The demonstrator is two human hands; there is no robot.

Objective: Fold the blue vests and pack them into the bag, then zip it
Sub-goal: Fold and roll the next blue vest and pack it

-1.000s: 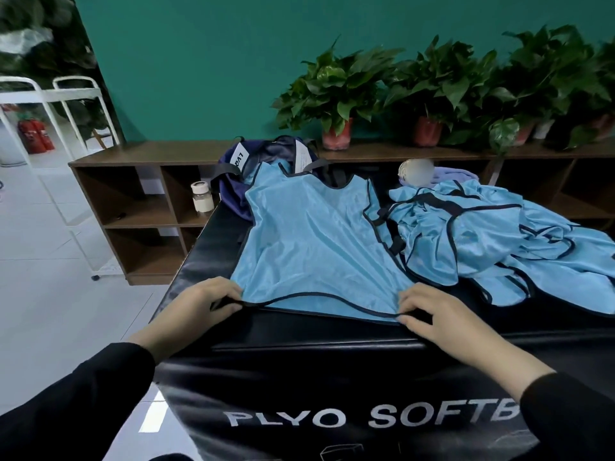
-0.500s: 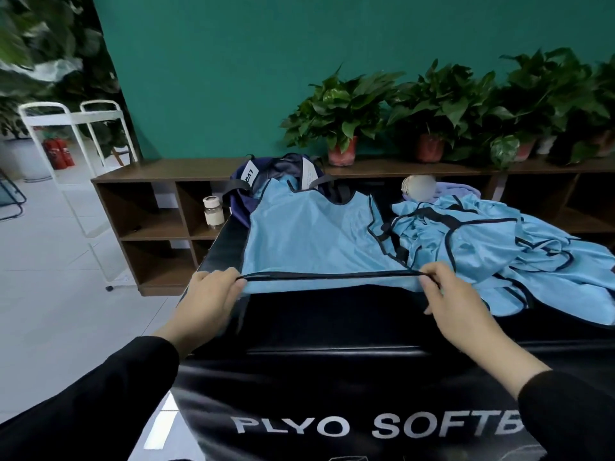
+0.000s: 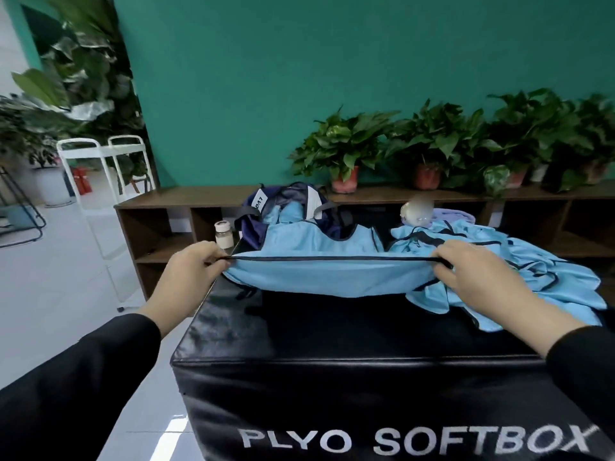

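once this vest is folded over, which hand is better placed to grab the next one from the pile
Probably the right hand. It pinches the vest hem right beside the crumpled pile, which lies on that side of the box. The left hand grips the far corner, across the vest from it.

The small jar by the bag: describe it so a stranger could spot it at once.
Start at the black soft box and go to its far left corner, beside the navy bag. There, before the wooden shelf unit, stands a small jar: pale, upright, white-capped, the only container near the blue fabric.

vest [image 3: 319, 277] on box [image 3: 332, 331], bag [image 3: 266, 211] behind
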